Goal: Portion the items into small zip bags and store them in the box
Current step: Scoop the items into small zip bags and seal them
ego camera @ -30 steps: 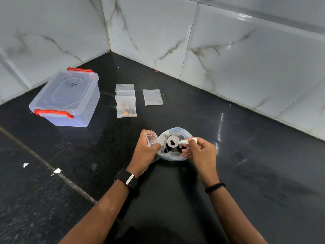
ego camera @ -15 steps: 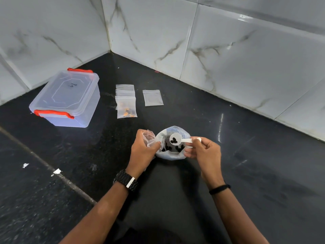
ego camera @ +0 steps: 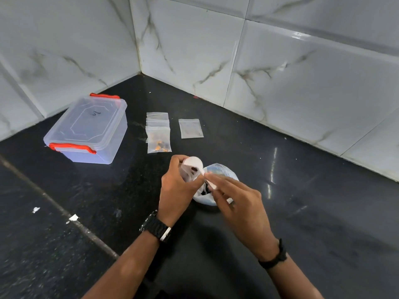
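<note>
White plastic scoop tipped over the mouth of the small zip bag — that meeting is what your pour depends on. Your left hand pinches the zip bag open, fingers curled round it, just left of the larger supply bag, which sits on the counter with dark pieces inside. Your right hand pinches the scoop's handle between thumb and fingertips, the other fingers loosely extended; the handle runs from that hand up and left to the bowl. A dark piece shows at the bag's mouth. The box — lid on, red clasps — lies well apart, up and left, nearer your left hand. A filled bag and spare empties lie between. Black speckled stone surface, white marble-look tiles meeting in a corner.
</note>
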